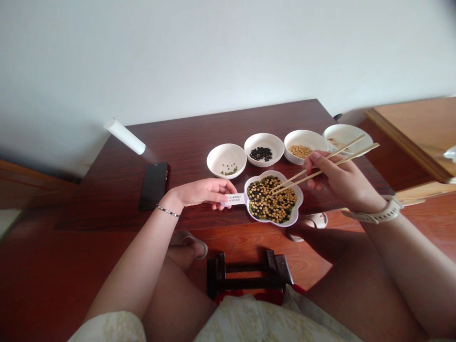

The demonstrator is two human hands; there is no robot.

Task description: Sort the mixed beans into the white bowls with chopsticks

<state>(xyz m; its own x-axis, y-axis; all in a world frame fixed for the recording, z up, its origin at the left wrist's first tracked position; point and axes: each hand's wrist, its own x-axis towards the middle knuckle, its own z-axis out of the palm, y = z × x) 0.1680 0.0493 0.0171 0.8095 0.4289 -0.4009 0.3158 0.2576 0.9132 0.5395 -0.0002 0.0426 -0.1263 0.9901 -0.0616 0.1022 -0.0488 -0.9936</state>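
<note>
Head view, right fingers: I see the right hand [338, 178] grasping a pair of chopsticks [356, 155] well up from the tips.
Chopstick tips: down in the bean mix [272, 209]; whether they pinch a bean, I cannot tell from here.
Left fingers: the left hand [201, 192] grips the labelled handle [235, 199], thumb on top.
Flower dish: the dish [299, 197] sits at the near edge of the counter [199, 133], which it seems to overhang.
Pinch: I would level the tips and squeeze lightly across a bean's middle; smooth, rounded ones could skid.
Steadying: I would want the left grip firm, since a knock might tip the dish.
Mix: yellow and black beans, hard-looking, over finer green ones.
Bowls: four smooth white rounds beyond the dish; from the left, the first bowl [216, 159] has a few green beans, the second bowl [252, 143] black, the third bowl [309, 138] yellow, the fourth bowl [344, 130] pale bits I cannot identify.
Counter: dark reddish, wood-grained, carrying a flat black phone [154, 185] and a white cylinder [125, 136] leftward.
</note>
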